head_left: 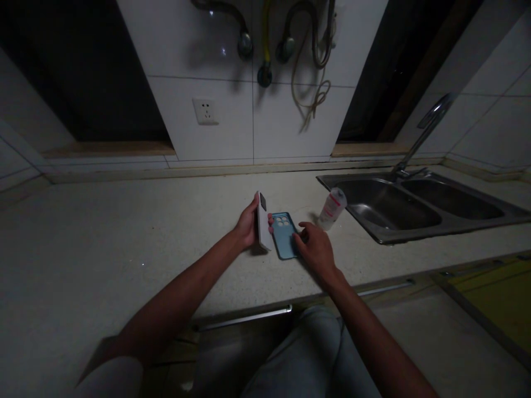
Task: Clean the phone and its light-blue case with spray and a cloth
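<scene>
My left hand (248,222) is closed around a smartphone (264,224), held on edge just above the counter, with the dark camera block at its top end. Fingertips of that hand wrap round to the phone's right side. Beside it, a blue-green phone case (284,239) with several round camera holes lies on the counter. My right hand (314,247) is at the case's right edge, its fingers curled and the thumb side against the rim. A clear plastic cup (332,209) with pink markings stands tilted just beyond my right hand.
The pale countertop (174,232) runs along a tiled wall with a socket (205,111). A double steel sink (390,205) with a tap (423,135) is on the right. Pipes and a tied cord (317,99) hang above. A drawer handle (244,319) is below the front edge.
</scene>
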Demonstrator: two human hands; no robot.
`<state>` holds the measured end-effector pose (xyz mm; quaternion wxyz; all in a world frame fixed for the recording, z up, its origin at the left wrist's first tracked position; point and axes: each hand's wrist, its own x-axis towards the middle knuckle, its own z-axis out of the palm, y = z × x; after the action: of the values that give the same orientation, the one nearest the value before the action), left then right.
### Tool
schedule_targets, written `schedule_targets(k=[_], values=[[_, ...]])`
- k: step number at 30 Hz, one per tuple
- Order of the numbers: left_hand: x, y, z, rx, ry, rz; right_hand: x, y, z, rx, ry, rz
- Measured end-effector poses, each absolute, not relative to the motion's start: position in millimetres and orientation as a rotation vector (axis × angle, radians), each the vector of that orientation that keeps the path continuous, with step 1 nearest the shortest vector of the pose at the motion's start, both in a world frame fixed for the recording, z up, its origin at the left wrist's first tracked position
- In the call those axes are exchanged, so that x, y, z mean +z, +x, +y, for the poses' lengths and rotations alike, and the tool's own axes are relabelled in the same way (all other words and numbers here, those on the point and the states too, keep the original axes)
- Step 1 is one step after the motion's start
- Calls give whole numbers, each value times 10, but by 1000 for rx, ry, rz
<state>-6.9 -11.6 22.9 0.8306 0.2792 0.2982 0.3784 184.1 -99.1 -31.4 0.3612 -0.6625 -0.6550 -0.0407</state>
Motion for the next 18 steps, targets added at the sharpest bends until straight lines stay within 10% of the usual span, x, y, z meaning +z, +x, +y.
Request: schedule_targets(k=[18], values=[[79,35,-188,1151,1151,1175,-156,1736,-1067,116,-1846,-1664]])
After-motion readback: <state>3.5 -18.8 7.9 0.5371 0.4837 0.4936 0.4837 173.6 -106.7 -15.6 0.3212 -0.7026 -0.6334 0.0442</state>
